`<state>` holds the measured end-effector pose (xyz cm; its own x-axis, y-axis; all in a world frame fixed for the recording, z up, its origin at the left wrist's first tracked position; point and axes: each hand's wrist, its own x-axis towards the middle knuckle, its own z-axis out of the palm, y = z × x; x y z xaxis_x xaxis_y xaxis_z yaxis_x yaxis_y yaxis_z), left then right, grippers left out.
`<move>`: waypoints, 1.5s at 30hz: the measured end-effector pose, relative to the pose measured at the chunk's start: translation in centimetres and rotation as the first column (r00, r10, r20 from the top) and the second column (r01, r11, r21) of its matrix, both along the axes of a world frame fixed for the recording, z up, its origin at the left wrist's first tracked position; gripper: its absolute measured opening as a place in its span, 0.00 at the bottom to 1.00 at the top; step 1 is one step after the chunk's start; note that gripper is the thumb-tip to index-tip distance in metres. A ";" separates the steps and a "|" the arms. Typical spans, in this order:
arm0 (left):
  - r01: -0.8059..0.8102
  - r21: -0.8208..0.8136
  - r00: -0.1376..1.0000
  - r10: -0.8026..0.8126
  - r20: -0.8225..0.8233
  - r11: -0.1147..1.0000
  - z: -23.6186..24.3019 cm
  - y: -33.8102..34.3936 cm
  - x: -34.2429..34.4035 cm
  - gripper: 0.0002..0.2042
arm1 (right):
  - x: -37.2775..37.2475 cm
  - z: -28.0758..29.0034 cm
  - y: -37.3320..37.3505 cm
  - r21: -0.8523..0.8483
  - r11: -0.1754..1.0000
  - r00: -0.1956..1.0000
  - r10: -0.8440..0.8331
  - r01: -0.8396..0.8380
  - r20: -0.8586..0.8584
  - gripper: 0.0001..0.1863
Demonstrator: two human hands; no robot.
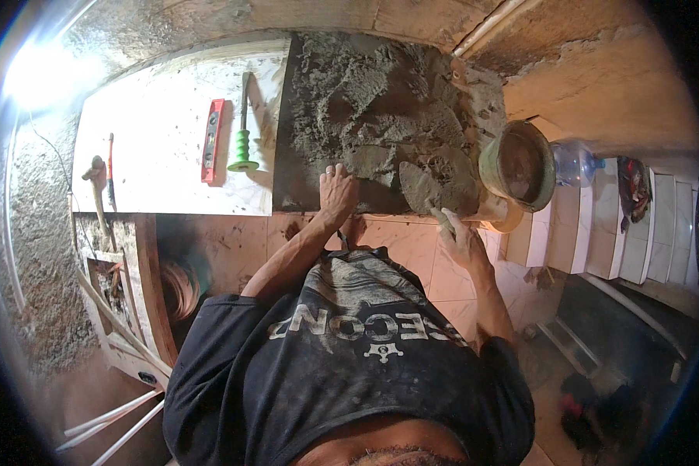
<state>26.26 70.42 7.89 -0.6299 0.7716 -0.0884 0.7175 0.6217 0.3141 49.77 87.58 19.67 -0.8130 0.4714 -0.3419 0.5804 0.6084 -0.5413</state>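
My left hand (337, 190) rests near the front of a dark slab (303, 132) spread with grey mortar (365, 93), fingers slightly bent, holding nothing visible. My right hand (464, 247) grips the handle of a trowel (423, 186), whose mortar-coated blade lies on the slab's front right. A round bucket (536, 167) stands beside it. On the white tile (163, 85) to the left lie a red spirit level (213, 140), a green-handled chisel (243, 124), an orange-and-black tool (110, 171) and a hammer (97, 186).
A clear water jug (573, 167) and leaning white tiles (598, 248) stand at the right. Wooden boards (132, 311) and white pipes (109, 419) are at lower left, by a rough wall (35, 233). A bright lamp (39, 74) shines at upper left.
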 end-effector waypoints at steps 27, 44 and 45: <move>0.056 0.339 0.927 -0.175 0.332 0.939 -2.4 29.9 -2.3 0.13 | 6.2 -3.9 0.2 -0.254 0.931 0.942 -0.305 0.263 -0.141 0.29; -0.886 0.296 0.446 0.481 0.755 0.357 4.9 -16.7 -1.5 0.17 | -14.1 -8.0 4.1 0.033 0.716 0.710 0.696 -0.697 -0.110 0.24; -0.919 0.273 0.385 0.502 0.774 0.285 3.6 -19.3 0.5 0.17 | -16.3 -6.4 5.3 -0.011 0.768 0.763 0.637 -0.640 0.112 0.24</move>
<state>26.73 51.10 11.48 -0.9444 -0.0239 -0.3279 -0.3211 0.2806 0.9045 33.48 92.88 13.26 -0.8896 -0.1341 -0.4366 0.1039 0.8714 -0.4795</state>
